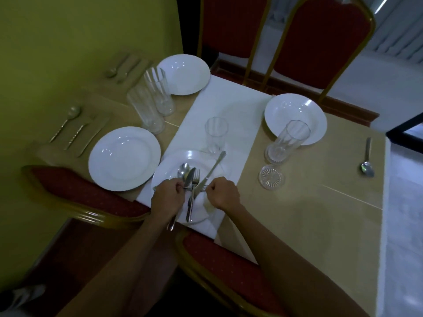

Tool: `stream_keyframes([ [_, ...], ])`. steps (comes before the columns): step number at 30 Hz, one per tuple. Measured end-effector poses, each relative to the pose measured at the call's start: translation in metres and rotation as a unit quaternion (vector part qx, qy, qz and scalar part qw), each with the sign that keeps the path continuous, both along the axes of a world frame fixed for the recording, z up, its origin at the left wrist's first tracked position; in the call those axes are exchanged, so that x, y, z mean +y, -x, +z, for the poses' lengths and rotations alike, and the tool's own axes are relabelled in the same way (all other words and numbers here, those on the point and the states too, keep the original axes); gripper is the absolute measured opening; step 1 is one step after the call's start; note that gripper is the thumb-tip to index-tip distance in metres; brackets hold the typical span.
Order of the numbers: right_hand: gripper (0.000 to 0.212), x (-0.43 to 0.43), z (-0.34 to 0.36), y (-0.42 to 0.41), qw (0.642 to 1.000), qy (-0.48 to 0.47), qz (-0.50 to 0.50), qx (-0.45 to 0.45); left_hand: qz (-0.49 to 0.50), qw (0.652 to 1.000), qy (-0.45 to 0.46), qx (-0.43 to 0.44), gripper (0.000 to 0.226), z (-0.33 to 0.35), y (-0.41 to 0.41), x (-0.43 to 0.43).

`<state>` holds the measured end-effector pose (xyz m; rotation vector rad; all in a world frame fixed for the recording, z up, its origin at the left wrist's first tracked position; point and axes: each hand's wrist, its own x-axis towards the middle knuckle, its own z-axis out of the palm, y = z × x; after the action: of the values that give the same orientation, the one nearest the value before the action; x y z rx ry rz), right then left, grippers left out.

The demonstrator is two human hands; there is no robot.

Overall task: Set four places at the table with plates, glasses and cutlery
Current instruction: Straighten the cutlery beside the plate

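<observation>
My left hand (pixel 168 197) is shut on a cutlery bundle (pixel 190 179) of a spoon, a knife and a fork, held over the near white plate (pixel 180 156). My right hand (pixel 223 194) pinches one end of a single cutlery piece (pixel 215 165), which slants up to the right across the same plate. Three more white plates lie at the left (pixel 124 159), the far side (pixel 183 74) and the right (pixel 295 117). Tall glasses stand by the near plate (pixel 215 136), by the right plate (pixel 288 140) and as a pair at the left (pixel 152 101).
A cutlery set (pixel 73 129) lies left of the left plate, and another (pixel 121 67) lies near the wall. A lone spoon (pixel 367 162) lies at the right edge. A small glass coaster (pixel 271 177) sits on the table (pixel 309 213). Red chairs (pixel 320 42) surround the table.
</observation>
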<state>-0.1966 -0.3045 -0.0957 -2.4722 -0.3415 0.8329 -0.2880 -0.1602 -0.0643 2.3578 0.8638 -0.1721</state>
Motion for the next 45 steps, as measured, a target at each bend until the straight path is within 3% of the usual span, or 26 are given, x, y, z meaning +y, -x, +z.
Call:
stream_keyframes([
  [5,0.021,0.004,-0.004,-0.004,1.000,0.024,-0.017,-0.001,-0.044,0.993,-0.095,0.063,0.016,-0.001,0.000,0.016],
  [12,0.024,0.006,0.019,0.007,1.000,-0.018,-0.003,-0.010,-0.115,0.978,-0.153,0.079,0.023,0.012,-0.001,0.038],
  [19,0.016,0.038,0.054,0.025,0.991,-0.125,0.035,-0.014,-0.173,0.936,-0.292,0.089,0.016,0.042,-0.004,0.054],
  [25,0.027,0.051,0.062,0.031,0.990,-0.117,0.067,-0.034,-0.211,0.913,-0.331,0.114,0.011,0.059,-0.019,0.048],
  [32,0.021,-0.013,0.063,0.022,0.991,-0.072,0.005,-0.116,-0.296,0.901,-0.311,0.059,0.016,0.071,-0.050,-0.014],
  [40,0.018,-0.160,0.063,0.019,0.988,-0.044,-0.135,-0.061,-0.383,0.899,-0.210,-0.028,0.018,0.060,-0.076,-0.140],
  [45,0.018,-0.241,0.056,0.014,0.967,-0.056,-0.239,-0.062,-0.372,0.920,-0.083,-0.086,0.049,0.051,-0.086,-0.215],
])
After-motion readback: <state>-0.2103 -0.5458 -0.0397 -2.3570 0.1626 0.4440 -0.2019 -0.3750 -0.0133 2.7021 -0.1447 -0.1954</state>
